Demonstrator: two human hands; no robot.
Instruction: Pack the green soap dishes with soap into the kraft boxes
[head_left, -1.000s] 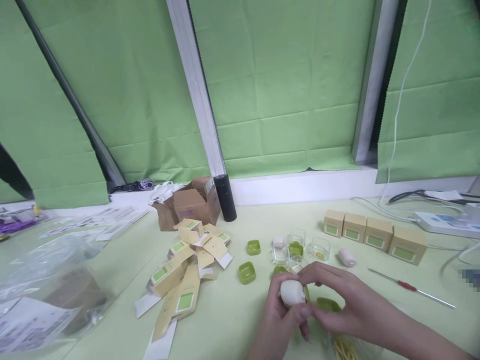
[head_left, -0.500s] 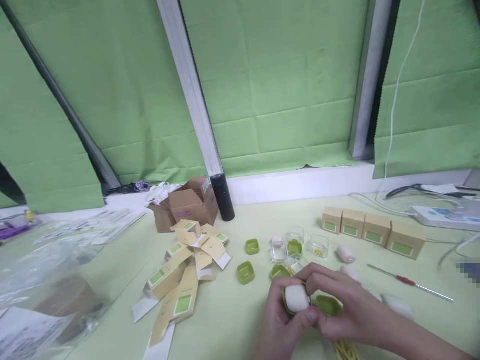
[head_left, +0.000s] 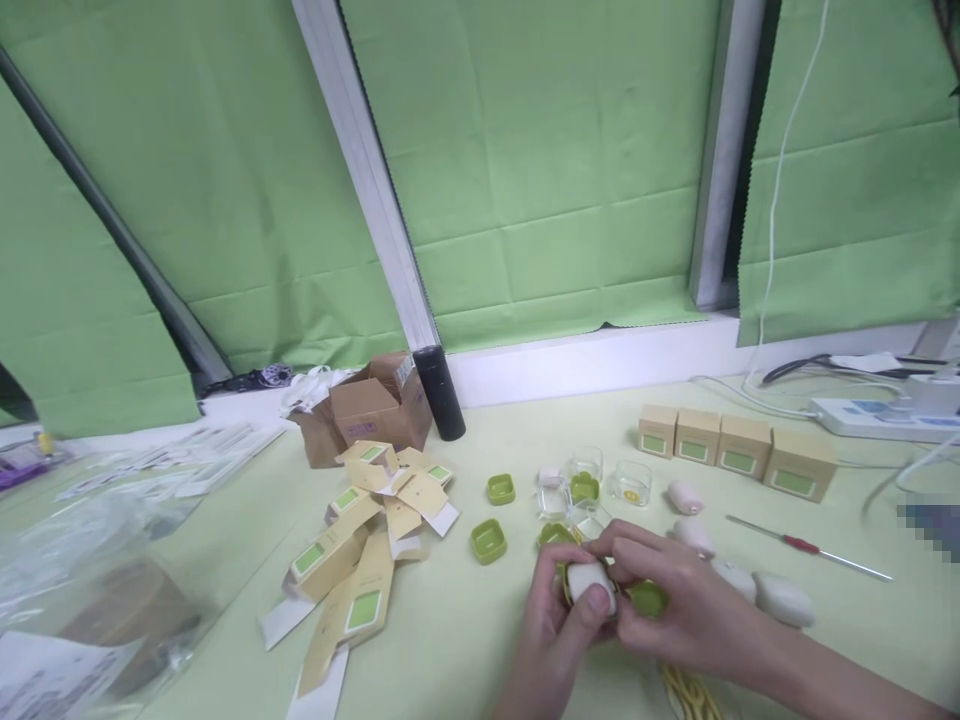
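Observation:
Wrapped round a small green-rimmed case with a white rounded block [head_left: 589,582] in it is my left hand [head_left: 553,615], its thumb pressing on the white face. From the other side my right hand [head_left: 667,590] pinches the rim of the same case, fingers bent; part of the case is hidden behind them. Partly under the right hand lies a green cup [head_left: 646,598]. Beyond the fingers is another green cup [head_left: 555,535], close to clear cups [head_left: 589,520]. A bundle of yellow cord [head_left: 686,690] lies below the right wrist.
Two green cups [head_left: 489,541] stand left of the hands. White rounded pieces [head_left: 783,597] and a red-handled screwdriver [head_left: 801,544] lie to the right. Small cardboard boxes [head_left: 799,466] line up behind. Flattened packaging [head_left: 369,590], a carton [head_left: 379,405] and a black cylinder [head_left: 439,393] are left.
My left thumb has moved up from the lower edge onto the white face. The right fingers have shifted slightly along the rim. The view has turned a little to the right.

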